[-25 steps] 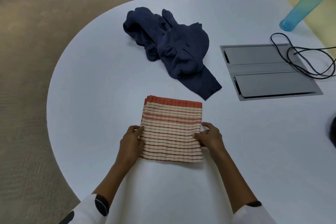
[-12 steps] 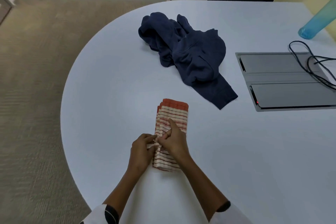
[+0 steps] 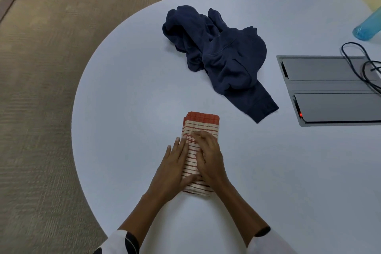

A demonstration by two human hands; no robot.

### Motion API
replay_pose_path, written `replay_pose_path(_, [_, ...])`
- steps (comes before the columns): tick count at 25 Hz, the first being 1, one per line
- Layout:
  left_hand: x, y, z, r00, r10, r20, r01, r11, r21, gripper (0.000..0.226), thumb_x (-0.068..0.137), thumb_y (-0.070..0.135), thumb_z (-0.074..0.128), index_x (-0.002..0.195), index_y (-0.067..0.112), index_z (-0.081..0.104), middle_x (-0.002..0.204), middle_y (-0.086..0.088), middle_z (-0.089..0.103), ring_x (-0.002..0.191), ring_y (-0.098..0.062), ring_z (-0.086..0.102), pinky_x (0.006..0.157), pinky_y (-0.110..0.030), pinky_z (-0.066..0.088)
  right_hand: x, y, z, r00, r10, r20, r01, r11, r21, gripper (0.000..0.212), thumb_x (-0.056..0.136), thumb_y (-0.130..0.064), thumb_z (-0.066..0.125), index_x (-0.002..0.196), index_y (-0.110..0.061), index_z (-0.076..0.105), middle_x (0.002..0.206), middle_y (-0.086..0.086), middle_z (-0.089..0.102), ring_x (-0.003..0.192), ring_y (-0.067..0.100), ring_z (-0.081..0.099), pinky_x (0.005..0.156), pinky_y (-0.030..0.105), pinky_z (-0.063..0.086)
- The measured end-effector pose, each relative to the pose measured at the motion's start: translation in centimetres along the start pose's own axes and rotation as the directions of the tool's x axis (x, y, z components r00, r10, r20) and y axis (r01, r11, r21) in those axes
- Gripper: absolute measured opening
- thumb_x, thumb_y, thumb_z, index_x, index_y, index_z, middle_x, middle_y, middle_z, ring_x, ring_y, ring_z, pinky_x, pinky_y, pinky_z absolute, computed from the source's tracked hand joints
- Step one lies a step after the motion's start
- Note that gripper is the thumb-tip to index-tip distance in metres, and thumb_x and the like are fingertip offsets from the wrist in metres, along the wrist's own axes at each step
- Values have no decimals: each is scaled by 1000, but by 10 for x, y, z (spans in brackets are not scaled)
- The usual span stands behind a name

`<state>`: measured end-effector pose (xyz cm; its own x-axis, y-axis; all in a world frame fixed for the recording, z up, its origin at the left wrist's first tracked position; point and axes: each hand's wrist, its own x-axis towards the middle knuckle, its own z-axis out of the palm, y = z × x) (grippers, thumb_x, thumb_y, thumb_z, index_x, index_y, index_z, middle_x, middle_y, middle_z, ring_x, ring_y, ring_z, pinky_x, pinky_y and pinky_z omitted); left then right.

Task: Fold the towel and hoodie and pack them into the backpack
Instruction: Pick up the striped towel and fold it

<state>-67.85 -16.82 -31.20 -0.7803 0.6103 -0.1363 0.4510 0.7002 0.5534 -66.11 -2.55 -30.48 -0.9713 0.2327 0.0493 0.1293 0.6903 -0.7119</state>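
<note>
A red-and-white striped towel (image 3: 201,125) lies folded into a narrow strip on the white table (image 3: 127,93), near its front edge. My left hand (image 3: 174,168) lies flat along the towel's left side with the fingers stretched out. My right hand (image 3: 209,155) presses flat on top of the towel, covering its middle. Neither hand grips anything. A dark blue hoodie (image 3: 221,56) sits crumpled farther back, one sleeve trailing toward the right. No backpack is in view.
A grey hatch panel (image 3: 325,90) is set into the table at the right, with a black cable (image 3: 359,59) looped over it. A blue bottle (image 3: 369,29) stands at the far right edge. Carpeted floor (image 3: 37,109) lies beyond the table's rounded left edge.
The towel went from a wide rectangle to a narrow strip, folded in half sideways. Both hands came together at its middle and now lie flat on it.
</note>
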Motion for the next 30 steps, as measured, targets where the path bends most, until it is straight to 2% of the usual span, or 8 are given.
replay_pose_path(4, [-3,-12,10,996,23,91,-45,967,249,107,76,87,25,151,16,-3,158,-7,12,146,-27,12,113,-52,6,7,27,11,903,-237,358,343,899,-271,57,98,-32,21,150,-11,20,158,3,18,148,16,7,120,37,2])
replay_pose_path(12, [4,4,12,998,-3,64,-16,956,293,111,74,89,23,151,13,-6,151,-17,33,139,-35,29,105,-57,16,63,49,3,882,-155,444,373,807,-457,73,93,-59,-8,152,-18,3,159,-3,-2,148,16,-3,119,44,-5])
replay_pose_path(15, [13,22,14,1000,17,14,-21,947,319,106,77,86,18,152,12,4,147,-19,37,136,-35,33,105,-59,15,63,40,-7,872,-139,468,353,843,-407,77,92,-61,-6,152,-16,10,160,0,0,147,19,-4,118,39,-9])
replay_pose_path(18, [26,24,2,1000,-17,9,13,941,339,86,92,69,5,136,9,48,137,-19,52,131,-35,44,112,-59,9,39,35,-16,931,-41,362,155,943,-293,63,96,-48,23,145,-12,36,156,9,24,145,27,20,118,42,12])
replay_pose_path(20, [37,17,-10,998,24,-50,-7,950,313,73,100,51,6,112,10,66,119,-16,65,115,-35,59,110,-62,26,11,34,-19,952,45,302,20,978,-209,76,95,-64,13,141,-12,44,151,9,37,139,28,34,115,48,27])
replay_pose_path(23, [63,7,-27,994,27,-107,-5,980,199,47,97,39,32,115,6,61,118,-15,63,107,-32,61,96,-47,47,-30,39,-22,933,-86,350,193,940,-282,70,95,-63,15,137,-19,50,145,7,46,135,27,43,109,50,35])
replay_pose_path(27, [90,-1,-30,979,132,153,-178,921,346,55,96,36,48,145,12,35,155,-12,27,143,-31,23,115,-40,11,-58,64,-40,870,-299,393,448,813,-372,39,95,-40,42,131,-30,55,146,5,46,136,25,40,115,42,29])
replay_pose_path(30, [83,1,-25,982,137,128,-179,891,418,49,94,44,49,131,13,53,136,-11,53,128,-32,47,106,-48,36,-55,96,-70,903,-295,312,409,812,-416,34,94,-30,45,125,-32,60,145,7,47,137,31,37,112,47,26])
